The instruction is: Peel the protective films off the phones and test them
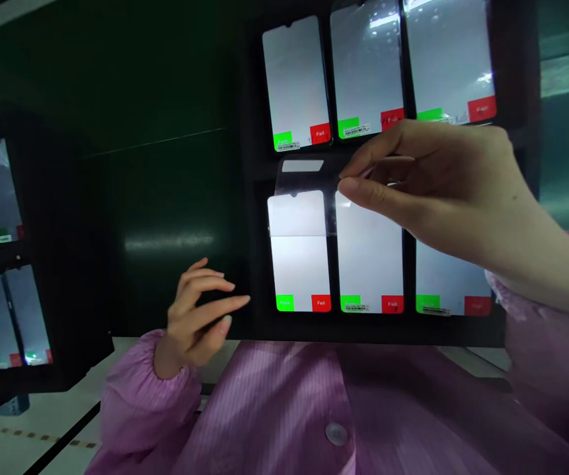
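My right hand pinches the right edge of a clear film between thumb and fingertips. A white label shows near the film's top. Its lower part overlaps the upper half of a lit phone screen in the lower row, at the left; whether it touches the glass I cannot tell. Beneath my right hand is the middle phone of that row, with a small barcode strip at its foot. Left of the phones, my left hand hovers with fingers apart and holds nothing.
A black tray carries two rows of phones with white screens and green and red boxes. Upper-row phones lie beyond my right hand. Another black tray with several lit phones stands at far left. A dark green tabletop lies between.
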The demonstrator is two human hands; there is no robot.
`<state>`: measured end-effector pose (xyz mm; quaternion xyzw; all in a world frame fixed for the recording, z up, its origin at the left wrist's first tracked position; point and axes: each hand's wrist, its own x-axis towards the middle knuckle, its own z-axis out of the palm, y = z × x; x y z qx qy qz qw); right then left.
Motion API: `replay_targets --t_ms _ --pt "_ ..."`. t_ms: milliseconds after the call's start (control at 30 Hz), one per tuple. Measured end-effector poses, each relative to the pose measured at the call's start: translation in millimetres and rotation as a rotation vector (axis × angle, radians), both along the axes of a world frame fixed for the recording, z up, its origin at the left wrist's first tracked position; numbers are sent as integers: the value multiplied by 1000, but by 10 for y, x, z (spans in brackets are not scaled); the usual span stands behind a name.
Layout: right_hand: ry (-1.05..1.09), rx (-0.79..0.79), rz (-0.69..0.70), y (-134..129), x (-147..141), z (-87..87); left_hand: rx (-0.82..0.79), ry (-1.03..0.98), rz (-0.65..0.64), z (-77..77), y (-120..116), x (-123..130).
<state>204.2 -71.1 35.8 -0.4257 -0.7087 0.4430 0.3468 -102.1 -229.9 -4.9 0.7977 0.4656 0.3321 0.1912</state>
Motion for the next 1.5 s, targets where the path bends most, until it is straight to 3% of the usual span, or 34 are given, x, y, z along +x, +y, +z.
replay_targets --t_ms 167,267,333,467,533,600,700,767,867,1000,1067,1133,1233,1333,1400,1500 --pt "-64 -74 85 -311 73 -44 -12 -123 78 -15 7 3" --pt "-201 -62 464 -557 275 -73 -25 -138 51 -1 -52 191" --pt "-281 51 610 -722 456 -83 -22 -166 20 4 -133 312" --pt "-450 519 352 -1031 699 -133 43 -99 -18 -38 -292 444" --pt "-617 649 302 -1171 754 -186 92 -27 -15 -75 -331 469" --pt "-697 681 226 -1301 836 -245 134 58 -2 -104 -359 485" --pt "-641 667 33 -1473 1061 -320 145 291 25 -114 -419 481" --pt "-669 653 -22 -1532 1230 -358 120 400 45 -96 -441 447" --pt "-596 597 -107 -1416 1396 -414 63 298 149 -52 -291 385" --pt "-234 271 -476 -873 1364 -561 -190 -175 370 -51 295 508" --pt "-171 195 -515 -664 1278 -671 -286 -356 441 -97 518 666" --pt "-141 173 -509 -669 1206 -761 -302 -390 444 -148 515 803" --pt "-128 186 -500 -1040 1220 -789 -299 -361 431 -181 136 829" --pt "-143 237 -463 -1324 1403 -698 -300 -199 438 -114 -147 659" --pt "-228 277 -368 -1176 1536 -579 -290 -9 402 19 19 556" --pt "-359 386 -304 -457 1560 -379 -136 287 284 288 801 602"
